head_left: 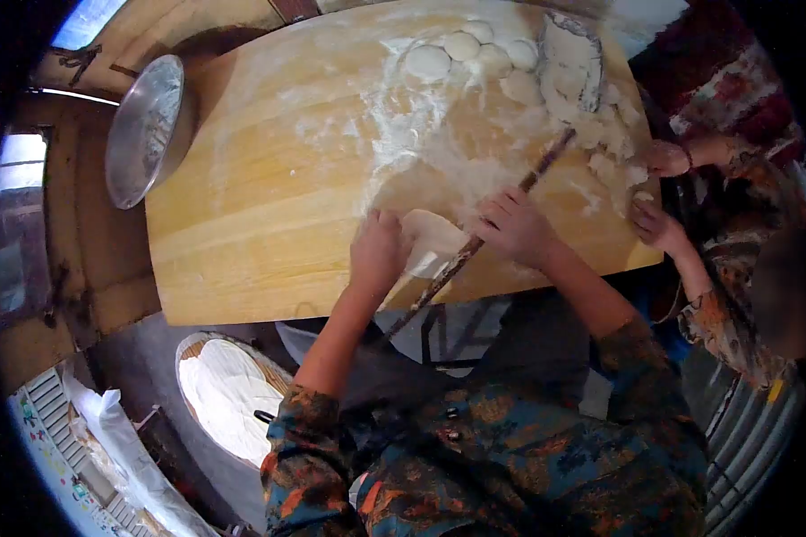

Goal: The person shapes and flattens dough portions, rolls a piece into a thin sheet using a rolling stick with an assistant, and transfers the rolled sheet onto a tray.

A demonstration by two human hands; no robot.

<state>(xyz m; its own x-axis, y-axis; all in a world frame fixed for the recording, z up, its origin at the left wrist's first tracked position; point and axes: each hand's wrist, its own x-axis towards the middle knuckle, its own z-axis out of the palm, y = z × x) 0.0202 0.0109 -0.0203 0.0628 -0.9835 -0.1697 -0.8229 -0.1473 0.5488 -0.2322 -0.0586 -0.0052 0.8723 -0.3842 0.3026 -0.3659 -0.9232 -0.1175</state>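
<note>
On the wooden board (260, 197), a thin flat round of dough (432, 234) lies near the front edge. My left hand (381, 243) is closed at the left rim of this dough, its fingers bent over the edge. A long dark rolling stick (448, 273) slants across the dough's right side, from the board's front edge up to the right. My right hand (514, 224) is wrapped round the stick's middle. Loose flour (407, 125) covers the board beyond my hands, and several small dough discs (428, 63) lie at its far side.
A metal basin (145, 132) stands at the left of the board. A flour-covered tray (570, 64) sits at the far right. Another person's hands (661, 224) are at the right edge. Below left is a round tray with flat white dough (228, 389).
</note>
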